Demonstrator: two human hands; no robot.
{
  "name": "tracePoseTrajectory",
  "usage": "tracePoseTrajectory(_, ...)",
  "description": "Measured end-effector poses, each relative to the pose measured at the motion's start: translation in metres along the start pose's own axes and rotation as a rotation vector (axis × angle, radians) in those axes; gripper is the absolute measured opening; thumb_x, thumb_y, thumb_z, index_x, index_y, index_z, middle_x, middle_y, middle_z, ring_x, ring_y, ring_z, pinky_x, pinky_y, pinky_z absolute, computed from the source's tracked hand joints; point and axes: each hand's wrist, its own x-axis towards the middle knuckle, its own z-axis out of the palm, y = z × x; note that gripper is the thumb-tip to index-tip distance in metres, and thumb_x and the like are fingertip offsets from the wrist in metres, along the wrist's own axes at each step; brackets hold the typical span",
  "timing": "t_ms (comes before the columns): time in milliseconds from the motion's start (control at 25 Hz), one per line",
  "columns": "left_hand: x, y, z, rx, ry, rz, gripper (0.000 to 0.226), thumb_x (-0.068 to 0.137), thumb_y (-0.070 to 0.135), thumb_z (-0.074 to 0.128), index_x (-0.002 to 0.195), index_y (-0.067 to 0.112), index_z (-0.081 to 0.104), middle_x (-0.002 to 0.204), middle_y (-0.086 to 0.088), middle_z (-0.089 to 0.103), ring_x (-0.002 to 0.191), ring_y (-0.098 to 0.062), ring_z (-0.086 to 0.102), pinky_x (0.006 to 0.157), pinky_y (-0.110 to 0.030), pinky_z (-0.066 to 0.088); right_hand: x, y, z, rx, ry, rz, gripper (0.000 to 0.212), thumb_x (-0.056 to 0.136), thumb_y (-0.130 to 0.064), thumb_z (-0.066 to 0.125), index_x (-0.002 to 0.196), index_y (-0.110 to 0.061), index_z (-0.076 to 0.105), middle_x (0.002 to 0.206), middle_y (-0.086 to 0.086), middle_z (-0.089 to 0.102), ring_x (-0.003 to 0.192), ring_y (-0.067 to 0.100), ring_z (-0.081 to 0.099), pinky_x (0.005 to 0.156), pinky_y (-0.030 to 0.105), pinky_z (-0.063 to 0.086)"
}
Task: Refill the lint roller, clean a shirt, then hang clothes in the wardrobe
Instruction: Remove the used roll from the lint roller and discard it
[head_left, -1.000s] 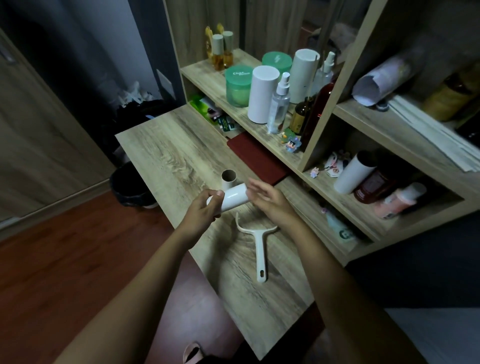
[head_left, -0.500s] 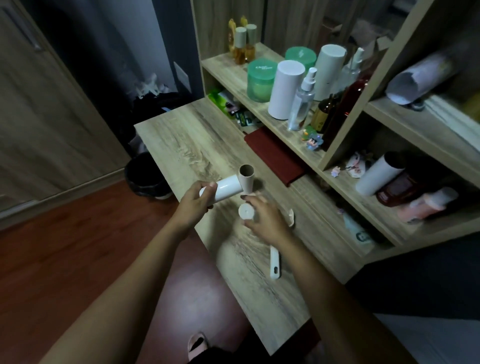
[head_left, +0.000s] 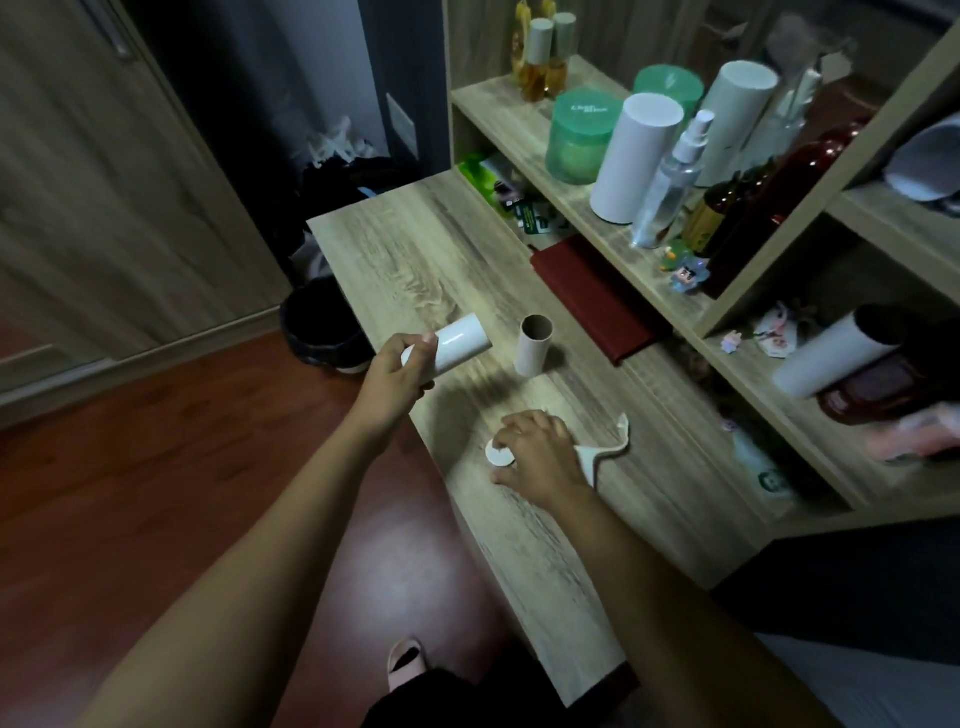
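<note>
My left hand (head_left: 395, 371) grips a white lint refill roll (head_left: 460, 345) above the left edge of the wooden desk (head_left: 415, 260). An empty brown cardboard core (head_left: 535, 345) stands upright on the desk just right of the roll. My right hand (head_left: 537, 457) is low over the desk and pinches a small white round cap (head_left: 500, 453). The white lint roller handle (head_left: 608, 447) lies on the desk under and to the right of that hand, mostly hidden by it.
A dark red book (head_left: 597, 299) lies at the desk's back. Shelves hold green jars (head_left: 582, 137), white cylinders (head_left: 631, 156), a spray bottle (head_left: 670, 182) and another white roll (head_left: 836, 358). A black bin (head_left: 322, 325) stands on the red-brown floor left of the desk.
My right hand pulled the white cap off the roll's end and lowered it to the desk over the handle. My left hand carried the roll leftward, away from the cardboard core.
</note>
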Motion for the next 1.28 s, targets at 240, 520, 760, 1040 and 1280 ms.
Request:
tracePoseTrajectory(240,0.004,0.005,0.014,0.173,-0.143,0.007,0.023,0.093,0.049,0.045,0.091,0.027,0.054,0.085,0.004,0.058,0.066,-0.01,0.058,0.06,-0.024,0.043,0.011,-0.004,-0.048,0.842,0.359,0.191,0.033,0.093,-0.036,0.05,0.12,-0.017,0.054,0.118,0.004,0.061,0.107,0.019,0.059,0.09,0.033,0.047)
tracePoseTrajectory(520,0.012,0.011,0.038,0.083,-0.315,-0.06,0.031,0.08,0.04,0.029,0.107,0.027,0.037,0.097,-0.003,0.052,0.075,-0.016,0.06,0.066,-0.026,0.046,0.01,0.012,-0.074,1.137,0.253,0.2,0.033,0.095,-0.025,0.049,0.128,-0.021,0.047,0.128,0.004,0.054,0.108,0.016,0.058,0.085,0.028,0.053)
tracePoseTrajectory(760,0.008,0.004,0.054,-0.411,-0.324,-0.203,0.027,0.1,0.018,0.036,0.126,0.012,0.041,0.112,-0.01,0.053,0.09,-0.022,0.064,0.07,-0.018,0.054,0.002,0.024,-0.068,1.217,0.362,0.317,0.034,0.096,-0.021,0.048,0.129,-0.011,0.045,0.125,0.009,0.054,0.094,0.007,0.06,0.081,0.025,0.052)
tracePoseTrajectory(1040,0.013,-0.022,0.057,-0.361,-0.084,-0.239,0.034,0.091,0.024,0.059,0.114,0.011,0.038,0.108,-0.012,0.054,0.088,-0.022,0.064,0.085,-0.033,0.053,-0.015,0.038,-0.065,1.257,0.445,0.368,0.032,0.096,-0.025,0.047,0.127,-0.018,0.045,0.108,-0.01,0.056,0.084,-0.007,0.064,0.075,0.017,0.052)
tracePoseTrajectory(1280,0.024,-0.064,0.061,0.566,-0.198,0.07,0.042,0.074,0.028,0.078,0.104,0.008,0.058,0.103,-0.017,0.053,0.1,-0.025,0.05,0.069,-0.018,0.03,-0.027,0.051,-0.059,1.281,0.533,0.381,0.027,0.097,-0.021,0.046,0.123,-0.021,0.046,0.108,-0.014,0.056,0.093,-0.004,0.061,0.077,0.011,0.052)
